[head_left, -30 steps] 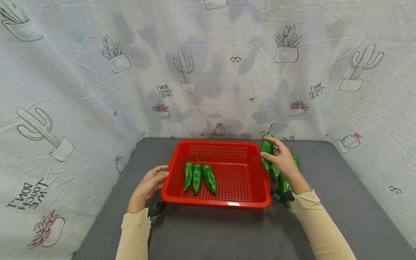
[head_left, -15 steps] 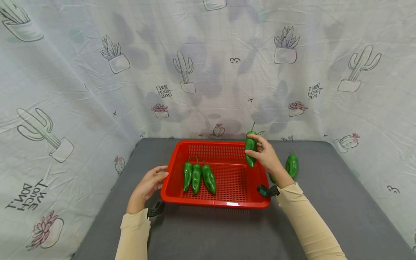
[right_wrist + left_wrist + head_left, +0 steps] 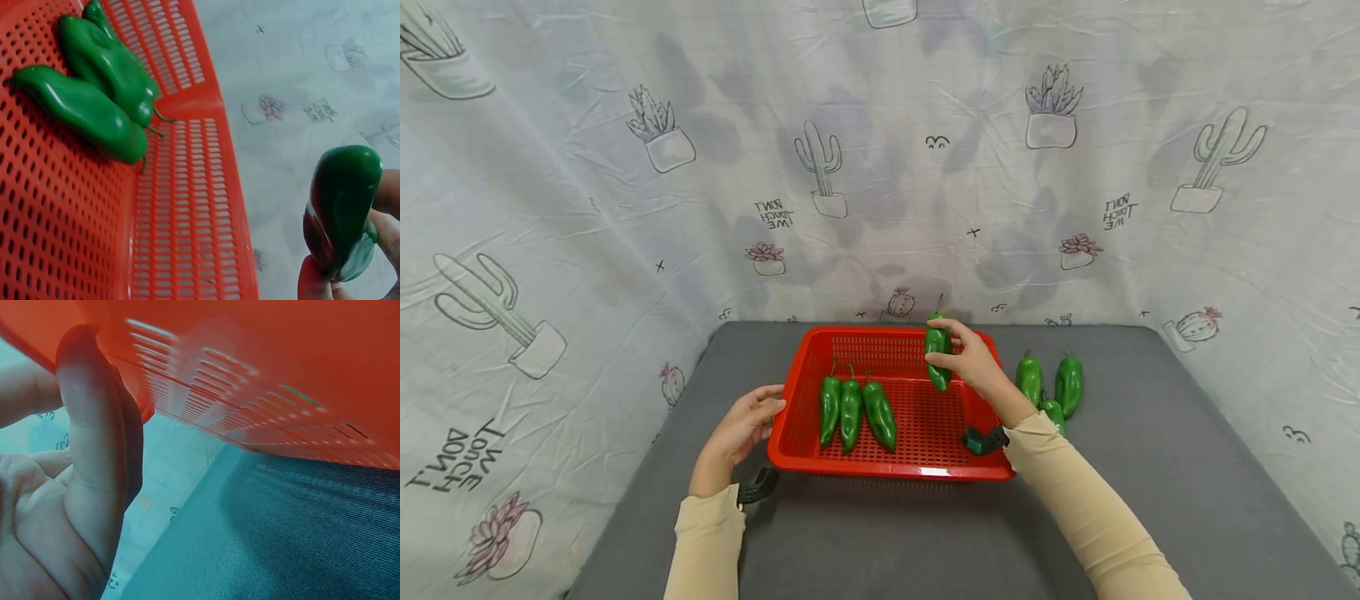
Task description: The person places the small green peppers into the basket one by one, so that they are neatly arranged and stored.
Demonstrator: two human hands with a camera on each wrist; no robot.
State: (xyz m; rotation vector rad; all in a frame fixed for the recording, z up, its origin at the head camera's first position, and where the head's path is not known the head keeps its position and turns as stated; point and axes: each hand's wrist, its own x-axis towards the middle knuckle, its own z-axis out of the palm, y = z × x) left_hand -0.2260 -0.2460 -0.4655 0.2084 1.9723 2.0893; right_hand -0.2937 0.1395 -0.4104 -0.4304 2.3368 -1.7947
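Observation:
My right hand point(image 3: 973, 362) pinches a green pepper point(image 3: 937, 354) upright, stem up, above the right half of a red plastic basket point(image 3: 891, 467). In the right wrist view this held pepper point(image 3: 342, 206) shows tip first between thumb and fingers. My left hand point(image 3: 747, 425) holds the basket's left rim; in the left wrist view a digit point(image 3: 94, 419) lies against the outside of the basket wall point(image 3: 250, 337). Three green peppers lie side by side at the basket's left, the rightmost pepper point(image 3: 880, 415) slightly tilted.
Right of the basket, more peppers lie on the grey table point(image 3: 895, 542): one pepper point(image 3: 1069, 385), another pepper point(image 3: 1029, 377), and a third pepper point(image 3: 1054, 412) partly behind the right forearm. A patterned cloth point(image 3: 880, 167) hangs behind and along both sides.
My right hand has carried the pepper leftward from beyond the basket's right rim to over its inside. The peppers on the right have come into fuller view. My left hand stays on the rim.

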